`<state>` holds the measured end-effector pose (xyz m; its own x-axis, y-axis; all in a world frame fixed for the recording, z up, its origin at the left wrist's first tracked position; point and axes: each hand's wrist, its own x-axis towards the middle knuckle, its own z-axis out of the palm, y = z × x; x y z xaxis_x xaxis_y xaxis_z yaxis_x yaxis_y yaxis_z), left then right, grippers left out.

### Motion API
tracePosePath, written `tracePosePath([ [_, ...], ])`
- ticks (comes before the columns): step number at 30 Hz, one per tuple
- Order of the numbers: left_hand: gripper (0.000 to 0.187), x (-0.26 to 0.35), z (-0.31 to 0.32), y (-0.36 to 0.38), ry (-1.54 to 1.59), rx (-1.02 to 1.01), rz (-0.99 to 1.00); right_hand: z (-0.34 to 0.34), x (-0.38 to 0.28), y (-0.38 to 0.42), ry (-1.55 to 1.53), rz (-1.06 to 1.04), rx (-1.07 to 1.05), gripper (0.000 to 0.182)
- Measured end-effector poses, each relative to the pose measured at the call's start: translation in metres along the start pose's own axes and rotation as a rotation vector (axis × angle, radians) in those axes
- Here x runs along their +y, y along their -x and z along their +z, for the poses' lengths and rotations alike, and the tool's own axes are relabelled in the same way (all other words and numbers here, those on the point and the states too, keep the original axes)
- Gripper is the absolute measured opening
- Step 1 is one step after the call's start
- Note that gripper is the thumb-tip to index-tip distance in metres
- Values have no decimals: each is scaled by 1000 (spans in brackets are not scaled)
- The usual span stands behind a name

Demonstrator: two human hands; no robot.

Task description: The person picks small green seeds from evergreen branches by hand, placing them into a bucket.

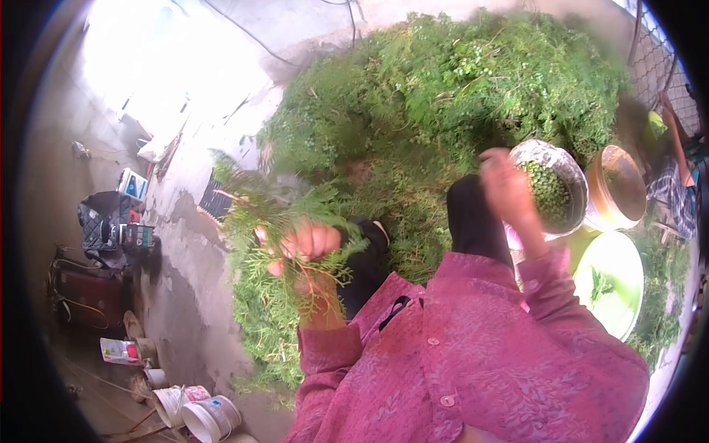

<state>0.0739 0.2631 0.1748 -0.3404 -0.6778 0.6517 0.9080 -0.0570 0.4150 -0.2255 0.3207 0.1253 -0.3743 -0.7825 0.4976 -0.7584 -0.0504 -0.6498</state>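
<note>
My left hand point(310, 240) is closed around the stem of a feathery evergreen branch point(273, 203), whose flat green fronds stick out on both sides of the fist. My right hand point(506, 184), smeared by motion, is at the near left rim of a white bucket point(548, 146). Small round green cones point(546, 188) fill part of that bucket. Whether the right fingers hold anything cannot be made out. A large heap of similar cut branches point(443, 88) lies in front of me and around my legs.
Beside the white bucket stand an orange-tinted bucket point(613, 184) and a lime green tub point(626, 284) with a sprig inside. Another person's arm point(676, 140) shows at the far right. White buckets point(212, 419), a dark red case point(88, 295) and a black bag point(103, 221) are on the left.
</note>
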Motion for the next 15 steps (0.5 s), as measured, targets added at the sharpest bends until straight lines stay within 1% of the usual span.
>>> tracePosePath([
  [1, 26, -11, -9, -5, -12, 3, -3, -27, -3, -10, -113, 223, -25, 18],
  [3, 25, -39, -32, -15, 614, -652, 32, -47, 42, -18, -100, 230, 185, 32],
  [4, 23, -36, -18, -2, 589, -352, -22, -50, 71, -21, 123, 215, 167, 39],
  [5, 23, -39, -20, -4, 592, -351, -19, -49, 106, -18, 349, 197, 147, 46],
  [6, 21, -43, -25, -9, 649, -525, -83, -49, 140, -9, 593, 179, 11, 54],
  [7, 19, -46, -28, -13, 697, -703, -143, -53, 135, -4, 717, 440, -170, 53],
  [8, 19, -41, 9, -3, 609, -247, -126, -53, 147, 0, 664, 357, -131, 47],
  [9, 19, -42, 11, -4, 605, -242, -125, -51, 159, 6, 606, 281, -97, 42],
  [11, 20, -42, 14, -5, 615, -322, -196, -45, 119, -6, 313, 488, -253, 33],
  [12, 16, -47, 19, -6, 624, -307, -205, -38, 105, -4, 112, 375, -243, 29],
  [13, 16, -49, 14, -6, 625, -309, -216, -32, 79, -7, -40, 335, -297, 28],
  [14, 9, -52, 5, -5, 633, -390, -245, -25, 63, -10, -203, 291, -354, 27],
  [15, 6, -55, 0, -5, 639, -470, -273, -18, 43, -15, -350, 307, -404, 27],
])
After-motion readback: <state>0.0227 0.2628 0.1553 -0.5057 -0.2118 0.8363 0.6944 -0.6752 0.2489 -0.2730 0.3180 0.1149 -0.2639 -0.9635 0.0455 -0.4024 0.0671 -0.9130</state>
